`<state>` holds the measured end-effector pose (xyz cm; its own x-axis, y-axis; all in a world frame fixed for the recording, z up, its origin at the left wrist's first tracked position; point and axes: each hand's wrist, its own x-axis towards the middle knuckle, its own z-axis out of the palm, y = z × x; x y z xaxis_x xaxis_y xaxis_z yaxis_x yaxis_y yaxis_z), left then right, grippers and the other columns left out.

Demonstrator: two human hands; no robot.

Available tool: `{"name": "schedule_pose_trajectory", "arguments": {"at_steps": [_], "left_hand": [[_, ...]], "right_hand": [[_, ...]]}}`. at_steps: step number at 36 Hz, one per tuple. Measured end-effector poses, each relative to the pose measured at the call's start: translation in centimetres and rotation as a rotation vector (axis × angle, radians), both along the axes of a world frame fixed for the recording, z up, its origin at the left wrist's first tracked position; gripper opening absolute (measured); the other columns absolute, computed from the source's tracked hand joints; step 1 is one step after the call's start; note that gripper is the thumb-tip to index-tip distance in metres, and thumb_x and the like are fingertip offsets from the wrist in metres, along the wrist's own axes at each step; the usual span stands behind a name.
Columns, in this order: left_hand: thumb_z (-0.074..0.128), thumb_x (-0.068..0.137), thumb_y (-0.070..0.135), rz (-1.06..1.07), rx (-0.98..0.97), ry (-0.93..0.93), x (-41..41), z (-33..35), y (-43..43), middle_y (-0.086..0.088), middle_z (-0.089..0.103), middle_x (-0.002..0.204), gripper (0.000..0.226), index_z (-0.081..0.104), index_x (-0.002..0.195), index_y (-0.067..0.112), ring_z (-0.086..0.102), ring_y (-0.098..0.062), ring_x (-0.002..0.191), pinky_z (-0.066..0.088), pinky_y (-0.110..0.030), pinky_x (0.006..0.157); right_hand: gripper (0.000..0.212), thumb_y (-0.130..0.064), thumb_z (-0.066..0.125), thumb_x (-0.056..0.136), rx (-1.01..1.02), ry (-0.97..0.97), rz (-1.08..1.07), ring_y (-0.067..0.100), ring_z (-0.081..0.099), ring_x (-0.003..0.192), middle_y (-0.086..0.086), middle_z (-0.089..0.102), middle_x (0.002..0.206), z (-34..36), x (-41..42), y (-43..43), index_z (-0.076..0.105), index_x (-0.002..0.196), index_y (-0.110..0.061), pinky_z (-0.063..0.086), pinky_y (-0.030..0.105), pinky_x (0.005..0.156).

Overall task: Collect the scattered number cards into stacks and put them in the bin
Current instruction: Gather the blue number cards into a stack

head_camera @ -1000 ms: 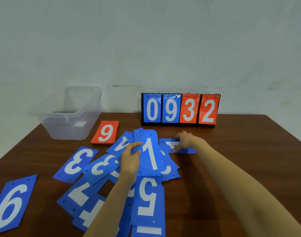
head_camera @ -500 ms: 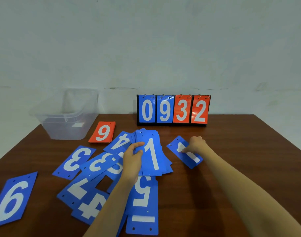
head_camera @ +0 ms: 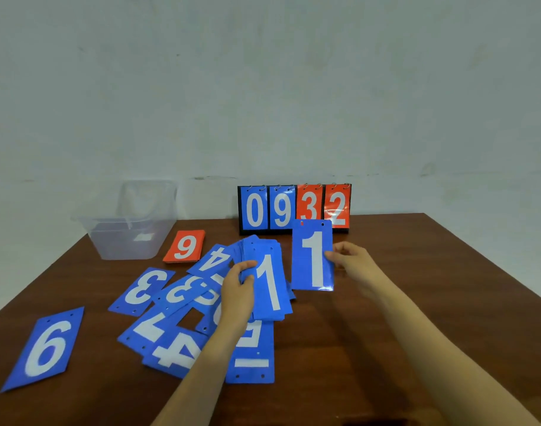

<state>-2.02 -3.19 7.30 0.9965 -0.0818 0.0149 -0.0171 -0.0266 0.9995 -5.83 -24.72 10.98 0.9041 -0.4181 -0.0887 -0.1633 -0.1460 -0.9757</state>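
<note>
Blue stack (head_camera: pixel 270 290): topped by a 1, fanned, clasped in left grip (head_camera: pixel 237 290) over the worktop (head_camera: pixel 340 348).
Single 1 card (head_camera: pixel 313 256): pinched by right grip (head_camera: pixel 352 262), just beside the stack.
Clear bin (head_camera: pixel 125 244): far left.
Risk: fanned cards could slip during merging.

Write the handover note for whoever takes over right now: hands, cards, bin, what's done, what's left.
Left hand holds a blue card stack, 1 on top, above the pile.
Right hand pinches a single blue 1 card, lifted beside that stack.
Done: orange 9 stack lies by the bin; no cards visible inside.
Left: add the 1, gather loose cards such as the blue 6 card and blue 3 card, bin all stacks.
</note>
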Motion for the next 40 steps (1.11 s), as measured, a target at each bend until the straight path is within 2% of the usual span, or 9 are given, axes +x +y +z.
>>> {"name": "schedule_pose_trajectory", "arguments": {"at_steps": [6, 12, 16, 19, 23, 27, 31, 35, 40], "left_hand": [[0.051, 0.094, 0.005, -0.061, -0.131, -0.012, -2.2, 0.9, 0.2, 0.014, 0.058, 0.094, 0.02, 0.063, 0.106, 0.016, 0.063, 0.004, 0.071, 0.053, -0.018, 0.056], [0.06, 0.09, 0.008, -0.133, -0.17, -0.031, -3.5, 0.9, 0.3, -0.002, 0.059, 0.112, 0.014, 0.056, 0.087, 0.021, 0.063, -0.023, 0.104, 0.056, -0.05, 0.079], [0.058, 0.09, 0.005, -0.157, -0.202, -0.054, -4.1, 0.7, 0.0, 0.003, 0.054, 0.112, 0.022, 0.047, 0.094, 0.023, 0.059, -0.022, 0.111, 0.058, -0.046, 0.078], [0.059, 0.089, 0.004, -0.177, -0.277, -0.021, -4.5, 0.3, -0.2, 0.002, 0.054, 0.119, 0.044, 0.039, 0.118, 0.031, 0.063, -0.019, 0.105, 0.059, -0.041, 0.076], [0.053, 0.093, 0.006, -0.214, -0.13, -0.076, -5.4, 0.1, -1.1, -0.003, 0.044, 0.14, 0.07, 0.014, 0.146, 0.031, 0.053, -0.012, 0.119, 0.054, -0.016, 0.074], [0.047, 0.097, 0.014, -0.24, 0.068, -0.149, -6.3, -1.0, -2.7, -0.002, 0.029, 0.151, 0.068, 0.006, 0.15, 0.02, 0.031, 0.0, 0.124, 0.041, 0.002, 0.073], [0.046, 0.098, 0.02, -0.266, 0.253, -0.198, -6.8, -2.2, -4.0, 0.002, 0.032, 0.148, 0.07, 0.0, 0.15, 0.022, 0.038, -0.007, 0.128, 0.043, -0.015, 0.091], [0.053, 0.094, 0.012, -0.288, 0.279, -0.235, -7.3, -2.6, -4.9, 0.006, 0.031, 0.148, 0.078, 0.0, 0.149, 0.027, 0.039, -0.009, 0.132, 0.036, -0.009, 0.091], [0.052, 0.094, 0.009, -0.269, 0.268, -0.288, -7.2, -2.5, -5.5, 0.01, 0.01, 0.155, 0.083, -0.005, 0.148, 0.033, 0.023, 0.001, 0.136, 0.033, -0.016, 0.105]], "right_hand": [[0.011, -0.022, 0.06, 0.091, -0.066, -0.023, 0.103, 0.016, 0.067, 0.089, 0.005, 0.069, 0.096, -0.8, -2.0, 3.6, 0.057, 0.09, -0.011, 0.05, 0.023, 0.069], [0.022, -0.021, 0.067, 0.085, -0.12, -0.114, 0.081, 0.009, 0.061, 0.088, 0.0, 0.06, 0.1, -1.6, -3.0, 6.1, 0.053, 0.101, -0.018, 0.051, 0.02, 0.067], [0.032, -0.019, 0.063, 0.088, -0.08, -0.136, 0.153, 0.004, 0.059, 0.093, -0.009, 0.058, 0.107, -1.4, -3.8, 6.6, 0.046, 0.114, -0.024, 0.049, 0.016, 0.068], [0.033, -0.015, 0.061, 0.09, -0.13, -0.183, 0.146, 0.003, 0.058, 0.098, -0.014, 0.057, 0.106, -1.4, -4.4, 6.6, 0.044, 0.117, -0.023, 0.048, 0.012, 0.068], [0.035, -0.012, 0.056, 0.092, -0.239, -0.266, 0.076, -0.001, 0.055, 0.099, -0.024, 0.054, 0.105, -2.4, -5.6, 6.4, 0.04, 0.121, -0.025, 0.049, 0.009, 0.069], [0.055, -0.015, 0.053, 0.094, -0.305, -0.321, 0.035, -0.011, 0.055, 0.101, -0.031, 0.05, 0.112, -3.6, -7.2, 5.9, 0.024, 0.135, -0.036, 0.049, 0.005, 0.075], [0.071, -0.014, 0.053, 0.094, -0.345, -0.295, -0.004, -0.008, 0.055, 0.106, -0.02, 0.053, 0.122, -5.5, -8.2, 4.9, 0.011, 0.145, -0.038, 0.05, 0.014, 0.085], [0.078, -0.008, 0.054, 0.092, -0.372, -0.279, -0.023, -0.008, 0.053, 0.11, -0.026, 0.049, 0.119, -6.6, -8.6, 4.2, 0.005, 0.145, -0.037, 0.047, 0.019, 0.095], [0.078, -0.005, 0.05, 0.094, -0.465, -0.334, -0.017, -0.025, 0.037, 0.114, -0.018, 0.031, 0.139, -6.2, -8.6, 3.6, 0.001, 0.145, -0.039, 0.037, -0.003, 0.086]]}}
